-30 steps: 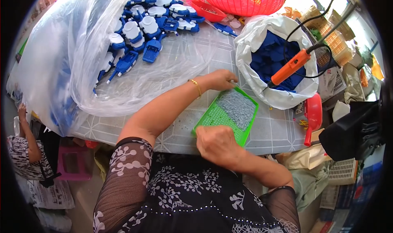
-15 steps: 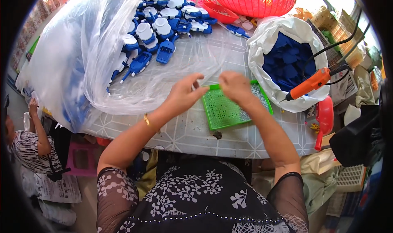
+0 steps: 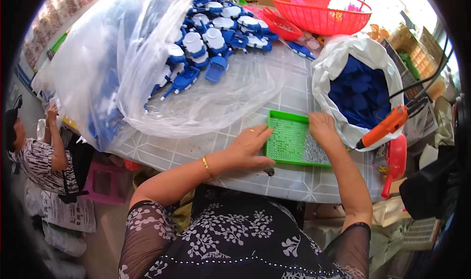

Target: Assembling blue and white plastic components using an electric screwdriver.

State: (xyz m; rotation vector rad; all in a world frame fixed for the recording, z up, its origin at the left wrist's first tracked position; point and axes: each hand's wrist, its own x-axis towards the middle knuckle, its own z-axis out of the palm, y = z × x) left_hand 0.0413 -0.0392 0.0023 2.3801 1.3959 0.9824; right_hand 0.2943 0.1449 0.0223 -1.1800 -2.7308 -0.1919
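A shallow green tray (image 3: 288,137) lies on the table, its left part a grid of small holes, its right part covered with small silvery pieces (image 3: 316,150) that look like screws. My left hand (image 3: 248,147), fingers and thumb apart, rests against the tray's left side. At the tray's right edge, my right hand (image 3: 323,128) has its fingers curled over the rim; the fingertips are partly hidden. Past the tray, blue-and-white plastic housings (image 3: 216,41) lie heaped beside and inside a large clear plastic bag (image 3: 93,58).
Right of the tray stands a white sack (image 3: 321,87) of dark blue flat pieces (image 3: 358,90). An orange electric screwdriver (image 3: 387,124) hangs on its cable over the sack's near edge. A red basket (image 3: 319,11) and a red scoop (image 3: 282,25) sit behind. Two other people are nearby.
Both hands have come down to the tray's sides from above it. The tray is turned straighter. The whole view has shifted, with table items appearing lower and further right.
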